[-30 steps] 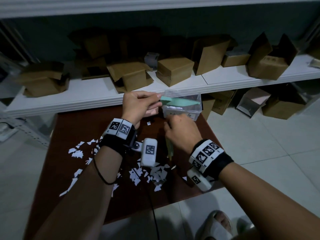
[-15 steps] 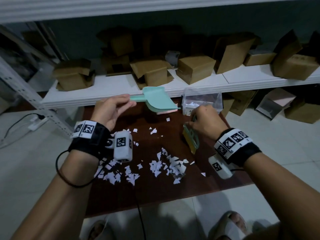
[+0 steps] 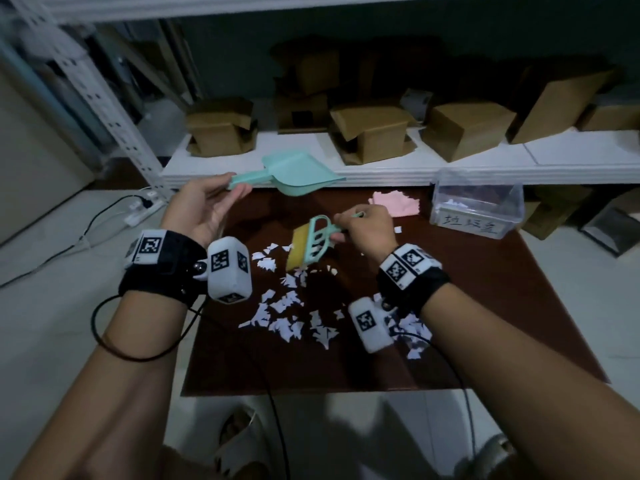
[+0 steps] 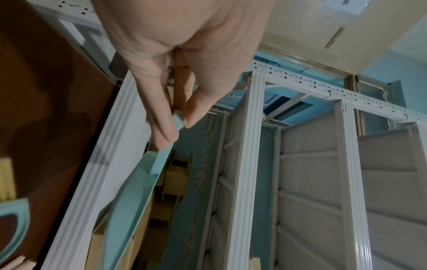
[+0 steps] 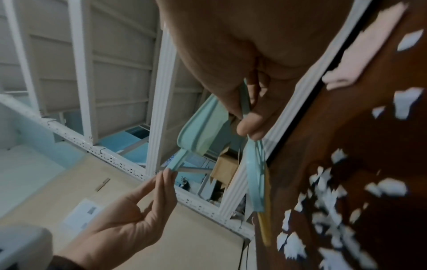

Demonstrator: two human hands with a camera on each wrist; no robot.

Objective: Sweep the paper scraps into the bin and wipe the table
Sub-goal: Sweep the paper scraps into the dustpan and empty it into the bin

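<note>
1. Right hand (image 3: 367,230) pinching handle of small mint brush (image 3: 311,245), fingers curled round it; yellow bristles down among the nearest scraps, brush tilted.
2. Left hand (image 3: 204,211) pinching handle end of mint dustpan (image 3: 298,173) between thumb and fingertips (image 4: 166,135); pan held in the air over the far left of the bench (image 3: 485,306), not touching it.
3. Paper scraps (image 3: 287,317) lying loose on the near and middle bench, mostly between the two wrists; a few strays further back.
4. Step judged: sweeping, early to middle. Most scraps not yet gathered; wiping not begun.
5. Next move, as judged: lower pan lip flat onto the bench just beside the pile, then draw brush toward it in short strokes. Light scraps likely to scatter or slip under a raised lip.
6. Pink cloth (image 3: 398,204) lying at the far edge, untouched; presumably for the wipe.
7. Clear bin (image 3: 478,211) at far right corner, labelled, open-topped; a few white scraps visible inside, otherwise mostly unfilled.
8. Dustpan contents: cannot tell from these views.
</note>
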